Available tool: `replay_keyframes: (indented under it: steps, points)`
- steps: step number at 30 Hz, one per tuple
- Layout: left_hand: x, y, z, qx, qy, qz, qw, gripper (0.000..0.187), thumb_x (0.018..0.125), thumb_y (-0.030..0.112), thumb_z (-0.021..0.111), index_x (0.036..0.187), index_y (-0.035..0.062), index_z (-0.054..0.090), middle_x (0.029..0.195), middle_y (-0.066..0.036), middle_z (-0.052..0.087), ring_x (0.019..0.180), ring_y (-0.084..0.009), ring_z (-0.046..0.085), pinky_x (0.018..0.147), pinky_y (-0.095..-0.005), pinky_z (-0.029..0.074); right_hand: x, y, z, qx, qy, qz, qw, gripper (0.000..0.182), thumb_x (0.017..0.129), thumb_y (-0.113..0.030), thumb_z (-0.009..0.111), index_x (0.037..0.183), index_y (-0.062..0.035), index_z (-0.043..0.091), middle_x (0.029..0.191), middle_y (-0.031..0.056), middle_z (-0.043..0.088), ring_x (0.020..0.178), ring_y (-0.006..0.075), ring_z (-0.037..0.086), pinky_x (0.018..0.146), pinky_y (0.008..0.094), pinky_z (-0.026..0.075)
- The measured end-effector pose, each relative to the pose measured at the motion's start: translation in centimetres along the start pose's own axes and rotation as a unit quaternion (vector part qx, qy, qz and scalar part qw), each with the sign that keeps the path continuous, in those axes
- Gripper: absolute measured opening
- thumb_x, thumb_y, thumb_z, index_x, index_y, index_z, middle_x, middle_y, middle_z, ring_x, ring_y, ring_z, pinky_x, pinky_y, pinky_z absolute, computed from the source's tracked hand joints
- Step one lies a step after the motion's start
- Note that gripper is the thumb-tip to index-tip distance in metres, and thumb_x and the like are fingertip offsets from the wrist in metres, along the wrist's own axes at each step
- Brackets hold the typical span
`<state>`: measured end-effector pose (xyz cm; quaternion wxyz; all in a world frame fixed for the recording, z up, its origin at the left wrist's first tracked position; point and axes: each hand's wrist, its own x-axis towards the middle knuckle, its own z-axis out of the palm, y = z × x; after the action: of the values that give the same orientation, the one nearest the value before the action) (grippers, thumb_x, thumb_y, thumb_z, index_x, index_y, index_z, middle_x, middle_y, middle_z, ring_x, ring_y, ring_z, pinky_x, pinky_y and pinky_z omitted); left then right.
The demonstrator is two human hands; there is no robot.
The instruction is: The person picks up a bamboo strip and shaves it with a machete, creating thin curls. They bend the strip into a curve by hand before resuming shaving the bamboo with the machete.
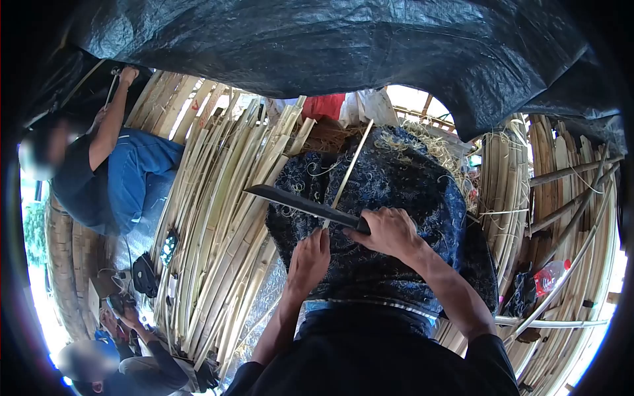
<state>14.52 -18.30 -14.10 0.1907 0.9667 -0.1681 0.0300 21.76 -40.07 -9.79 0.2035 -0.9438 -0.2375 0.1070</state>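
knife blade (297, 204): matt metal | strip (352, 165): smooth wood | tarp (317, 56): glossy plastic

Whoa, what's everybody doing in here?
The person's right hand grips a big knife by its handle, the blade crossing a thin pale strip. The left hand holds the strip's near end above dark patterned cloth. Bamboo slats lie at the left, with two other people beyond.

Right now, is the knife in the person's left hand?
No, the right hand grips the knife, while the left hand holds the lower end of a thin strip.
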Motion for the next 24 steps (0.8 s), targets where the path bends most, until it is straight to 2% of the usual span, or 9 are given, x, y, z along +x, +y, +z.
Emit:
replay_keyframes:
  steps: [3, 5, 6, 8, 9, 11, 13, 19, 24]
  points:
    - [-0.1, -0.1, 1.6, 0.070, -0.022, 0.029, 0.997, 0.019, 0.093, 0.009, 0.052, 0.105, -0.0024, 0.060, 0.096, -0.022, 0.063, 0.077, -0.0356, 0.065, 0.068, -0.0454, 0.052, -0.4, 1.0, 3.4, -0.016, -0.019, 0.026, 0.999, 0.055, 0.086, -0.057, 0.067, 0.074, -0.0033, 0.064, 0.056, 0.0146, 0.063, 0.055, 0.0319, 0.068, 0.053, 0.0419, 0.056]
    - [-0.5, -0.3, 3.3, 0.033, 0.068, 0.038, 0.996, 0.022, 0.099, 0.015, 0.047, 0.105, -0.0021, 0.060, 0.086, -0.027, 0.065, 0.073, -0.0425, 0.063, 0.068, -0.0518, 0.051, -1.5, 0.8, 5.0, -0.044, 0.110, 0.009, 0.993, 0.053, 0.086, -0.059, 0.067, 0.073, -0.0071, 0.063, 0.055, 0.0094, 0.059, 0.051, 0.0250, 0.064, 0.050, 0.0358, 0.053]
    - [-0.3, 0.1, 3.2, 0.030, 0.061, 0.038, 0.997, 0.022, 0.099, 0.015, 0.047, 0.105, -0.0021, 0.060, 0.086, -0.027, 0.065, 0.073, -0.0425, 0.063, 0.068, -0.0518, 0.051, -2.0, 1.0, 6.9, -0.168, 0.328, -0.054, 0.928, 0.050, 0.086, -0.060, 0.068, 0.072, -0.0114, 0.061, 0.058, 0.0038, 0.050, 0.049, 0.0175, 0.055, 0.049, 0.0295, 0.048]
    - [0.2, 1.3, 2.0, -0.100, -0.043, -0.167, 0.980, 0.028, 0.103, 0.020, 0.043, 0.106, -0.0025, 0.060, 0.077, -0.030, 0.063, 0.072, -0.0471, 0.062, 0.068, -0.0554, 0.049, -1.8, 0.8, 7.0, -0.203, 0.358, -0.053, 0.910, 0.050, 0.085, -0.060, 0.069, 0.073, -0.0124, 0.060, 0.060, 0.0024, 0.047, 0.050, 0.0156, 0.050, 0.049, 0.0281, 0.046]
    - [-0.2, 1.9, 1.4, -0.101, -0.055, -0.173, 0.978, 0.028, 0.103, 0.020, 0.043, 0.106, -0.0025, 0.060, 0.077, -0.030, 0.063, 0.072, -0.0471, 0.062, 0.068, -0.0554, 0.049, -1.7, 0.7, 7.1, -0.239, 0.392, -0.057, 0.886, 0.049, 0.085, -0.060, 0.069, 0.073, -0.0134, 0.059, 0.062, 0.0010, 0.043, 0.050, 0.0136, 0.046, 0.049, 0.0267, 0.044]
    - [-1.1, 2.7, 0.4, -0.111, -0.047, -0.189, 0.974, 0.030, 0.104, 0.022, 0.043, 0.106, -0.0026, 0.060, 0.079, -0.029, 0.064, 0.073, -0.0464, 0.062, 0.068, -0.0547, 0.049, -1.6, 0.6, 8.1, -0.217, 0.331, 0.019, 0.918, 0.055, 0.084, -0.064, 0.066, 0.073, -0.0103, 0.062, 0.061, 0.0059, 0.054, 0.053, 0.0190, 0.057, 0.053, 0.0317, 0.050]
    - [-2.6, 2.9, 0.1, -0.075, -0.030, -0.177, 0.981, 0.030, 0.104, 0.022, 0.042, 0.104, -0.0022, 0.060, 0.080, -0.028, 0.065, 0.074, -0.0472, 0.062, 0.068, -0.0547, 0.049, -0.9, 0.5, 6.6, -0.017, 0.061, 0.128, 0.990, 0.062, 0.083, -0.066, 0.063, 0.075, -0.0055, 0.067, 0.066, 0.0151, 0.066, 0.064, 0.0315, 0.069, 0.058, 0.0422, 0.055]
    - [-5.5, 4.6, -2.5, -0.116, -0.100, -0.275, 0.949, 0.024, 0.103, 0.019, 0.044, 0.103, -0.0009, 0.058, 0.083, -0.028, 0.064, 0.073, -0.0483, 0.060, 0.066, -0.0579, 0.045, -1.6, 0.7, 7.1, -0.016, 0.048, 0.105, 0.993, 0.067, 0.085, -0.070, 0.057, 0.071, -0.0054, 0.067, 0.060, 0.0160, 0.065, 0.060, 0.0347, 0.069, 0.061, 0.0470, 0.056]
    - [-9.6, 6.5, -6.2, -0.134, -0.149, -0.321, 0.926, 0.015, 0.101, 0.015, 0.048, 0.094, 0.0033, 0.054, 0.071, -0.026, 0.059, 0.065, -0.0485, 0.057, 0.055, -0.0562, 0.040, -0.6, 2.0, 8.6, -0.054, 0.132, 0.121, 0.982, 0.069, 0.087, -0.069, 0.056, 0.064, -0.0050, 0.065, 0.057, 0.0158, 0.063, 0.055, 0.0339, 0.067, 0.055, 0.0461, 0.055]
